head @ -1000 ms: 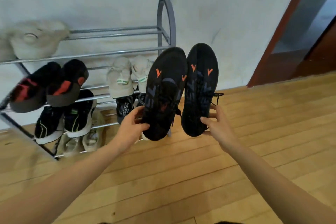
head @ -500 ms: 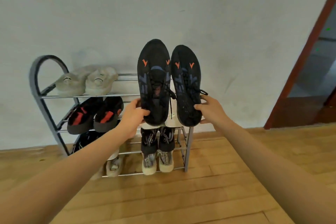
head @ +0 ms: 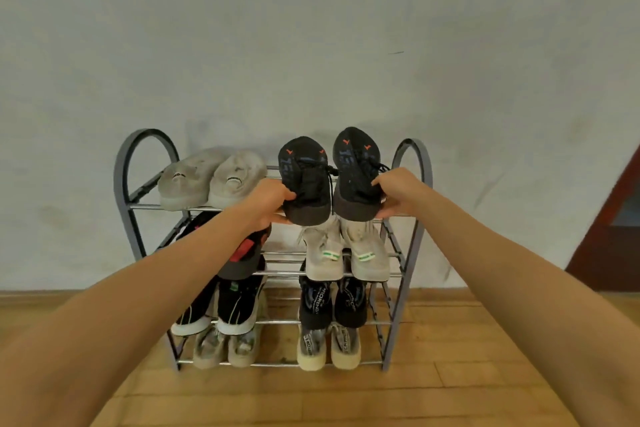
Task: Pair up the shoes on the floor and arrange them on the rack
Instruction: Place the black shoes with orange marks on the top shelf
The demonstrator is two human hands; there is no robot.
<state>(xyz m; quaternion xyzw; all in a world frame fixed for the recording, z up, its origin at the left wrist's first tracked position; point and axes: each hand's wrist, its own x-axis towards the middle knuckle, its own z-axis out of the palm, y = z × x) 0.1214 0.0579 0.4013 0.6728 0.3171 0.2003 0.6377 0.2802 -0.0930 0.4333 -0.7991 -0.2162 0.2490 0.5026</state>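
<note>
Both hands (head: 268, 199) hold black shoes (head: 306, 180) at rack (head: 412, 236)

Soft even daylight, slight blur, wide-angle edge distortion.

The single head-worn camera looks forward and slightly down from standing height, squarely facing the front of the shoe rack (head: 408, 253) against the wall (head: 311, 28), near enough that both outstretched forearms reach its top shelf, with floor (head: 450, 392) below.

Black shoes (head: 329, 180) with orange marks; grey rack (head: 121, 184); beige sneakers (head: 211, 177).
</note>
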